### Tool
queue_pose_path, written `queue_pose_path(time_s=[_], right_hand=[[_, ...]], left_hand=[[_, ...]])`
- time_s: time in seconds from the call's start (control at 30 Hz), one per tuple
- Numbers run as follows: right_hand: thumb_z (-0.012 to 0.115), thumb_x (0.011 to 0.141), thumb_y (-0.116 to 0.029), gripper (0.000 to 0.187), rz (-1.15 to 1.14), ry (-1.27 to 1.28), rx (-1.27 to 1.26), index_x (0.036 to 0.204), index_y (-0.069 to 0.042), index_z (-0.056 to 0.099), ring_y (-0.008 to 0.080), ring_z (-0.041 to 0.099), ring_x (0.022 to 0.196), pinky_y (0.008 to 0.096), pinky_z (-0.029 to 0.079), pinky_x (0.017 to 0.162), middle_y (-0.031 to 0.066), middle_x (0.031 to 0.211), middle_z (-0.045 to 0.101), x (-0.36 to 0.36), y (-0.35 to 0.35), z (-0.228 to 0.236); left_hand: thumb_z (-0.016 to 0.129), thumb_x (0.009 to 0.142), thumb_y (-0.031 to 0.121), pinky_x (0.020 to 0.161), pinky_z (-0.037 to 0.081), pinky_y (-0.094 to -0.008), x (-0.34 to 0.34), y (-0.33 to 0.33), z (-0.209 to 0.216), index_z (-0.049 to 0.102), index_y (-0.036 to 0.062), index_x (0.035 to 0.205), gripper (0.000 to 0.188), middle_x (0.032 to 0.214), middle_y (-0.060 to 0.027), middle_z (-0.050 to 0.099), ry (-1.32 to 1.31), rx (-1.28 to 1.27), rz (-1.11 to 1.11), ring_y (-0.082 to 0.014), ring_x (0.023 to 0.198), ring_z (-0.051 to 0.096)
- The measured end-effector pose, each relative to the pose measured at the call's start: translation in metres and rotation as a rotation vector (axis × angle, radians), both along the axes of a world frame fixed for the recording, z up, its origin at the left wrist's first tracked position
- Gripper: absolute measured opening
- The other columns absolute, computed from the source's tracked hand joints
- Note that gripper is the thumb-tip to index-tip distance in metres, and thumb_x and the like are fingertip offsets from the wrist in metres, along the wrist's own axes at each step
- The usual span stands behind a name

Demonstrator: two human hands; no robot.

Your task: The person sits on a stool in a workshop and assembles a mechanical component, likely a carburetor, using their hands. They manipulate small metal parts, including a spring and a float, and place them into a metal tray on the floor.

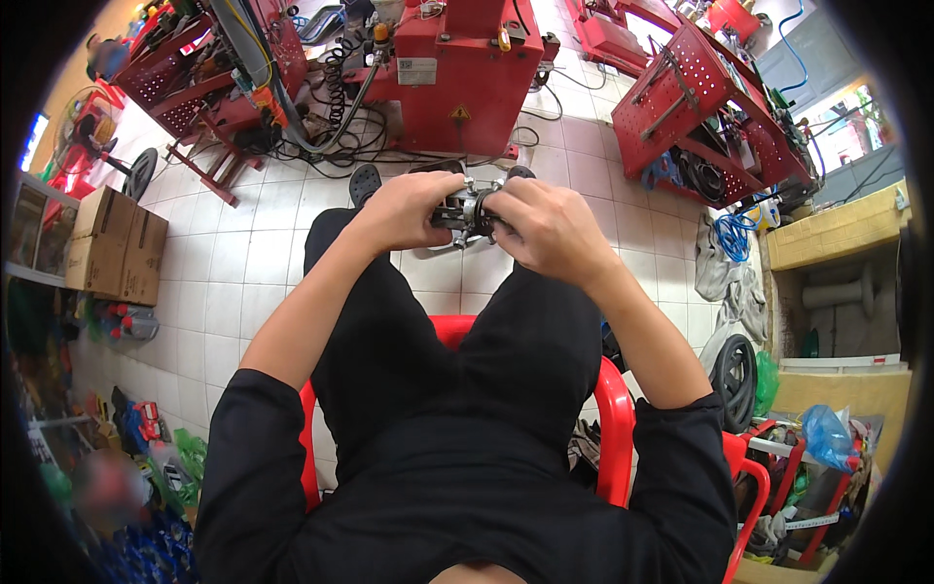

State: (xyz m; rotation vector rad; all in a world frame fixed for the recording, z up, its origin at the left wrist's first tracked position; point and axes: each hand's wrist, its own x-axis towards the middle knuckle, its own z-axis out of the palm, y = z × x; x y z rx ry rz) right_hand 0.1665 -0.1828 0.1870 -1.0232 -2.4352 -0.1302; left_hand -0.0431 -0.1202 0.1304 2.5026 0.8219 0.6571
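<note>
Above my knees, both hands are closed around a silver metal machine part (pixel 467 214) with a round collar and several short stubs. It looks about fist-sized, and its exact kind cannot be made out. My left hand (pixel 407 209) grips it from the left, thumb below and fingers over the top. From the right, my right hand (pixel 547 224) pinches a dark ring-like section at its right side, with curled fingers hiding much of that end. Behind the part, some tray-like item (pixel 433 180) on the floor is mostly covered by my hands.
I sit on a red chair (pixel 613 428). Ahead stands a red machine (pixel 467 88) with cables on the tiled floor (pixel 243 253). A red perforated cart (pixel 671 117) is at the far right, cardboard boxes (pixel 117 243) at the left, and black tyres (pixel 735 380) at the right.
</note>
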Motion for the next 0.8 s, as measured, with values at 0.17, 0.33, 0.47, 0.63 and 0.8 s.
queue_pose_path(time_s=[0.17, 0.33, 0.47, 0.63, 0.8], right_hand=[[0.064, 0.070, -0.011, 0.013, 0.079, -0.065, 0.067, 0.078, -0.008, 0.055, 0.0204, 0.058, 0.068, 0.0323, 0.047, 0.055, 0.0041, 0.075, 0.052, 0.002, 0.022, -0.017], [0.064, 0.074, -0.013, 0.012, -0.031, -0.055, -0.037, 0.077, -0.007, 0.054, 0.0196, 0.058, 0.067, 0.0324, 0.046, 0.054, 0.0041, 0.073, 0.052, -0.001, 0.038, -0.031], [0.063, 0.077, -0.014, 0.011, -0.142, 0.001, -0.098, 0.078, -0.007, 0.054, 0.0196, 0.058, 0.067, 0.0322, 0.046, 0.055, 0.0042, 0.072, 0.052, -0.002, 0.043, -0.044], [0.064, 0.069, -0.012, 0.013, -0.010, -0.118, -0.001, 0.076, -0.008, 0.053, 0.0170, 0.058, 0.064, 0.0301, 0.047, 0.056, 0.0035, 0.070, 0.050, 0.005, 0.053, -0.054], [0.062, 0.070, -0.010, 0.012, -0.018, -0.094, -0.018, 0.070, -0.009, 0.050, 0.0167, 0.058, 0.059, 0.0303, 0.046, 0.050, 0.0043, 0.067, 0.048, 0.004, 0.059, -0.079]], left_hand=[[0.073, 0.057, 0.014, 0.070, 0.046, -0.0408, 0.001, 0.019, -0.015, 0.052, 0.0048, 0.096, 0.045, 0.085, -0.0129, 0.057, -0.035, -0.090, -0.032, -0.0335, 0.084, 0.056], [0.073, 0.056, 0.014, 0.071, 0.046, -0.0393, 0.004, 0.041, -0.031, 0.052, 0.0048, 0.100, 0.049, 0.087, -0.0116, 0.058, 0.015, -0.061, -0.028, -0.0316, 0.085, 0.057], [0.071, 0.054, 0.009, 0.069, 0.046, -0.0407, 0.008, 0.050, -0.036, 0.054, 0.0049, 0.094, 0.044, 0.084, -0.0129, 0.058, -0.025, -0.058, -0.014, -0.0346, 0.083, 0.056], [0.071, 0.053, 0.009, 0.069, 0.045, -0.0411, 0.010, 0.062, -0.057, 0.053, 0.0044, 0.090, 0.041, 0.083, -0.0127, 0.057, 0.014, -0.179, -0.101, -0.0343, 0.083, 0.056], [0.072, 0.055, 0.013, 0.070, 0.046, -0.0424, 0.012, 0.068, -0.078, 0.052, 0.0054, 0.099, 0.048, 0.084, -0.0117, 0.058, 0.030, -0.173, -0.119, -0.0335, 0.084, 0.058]])
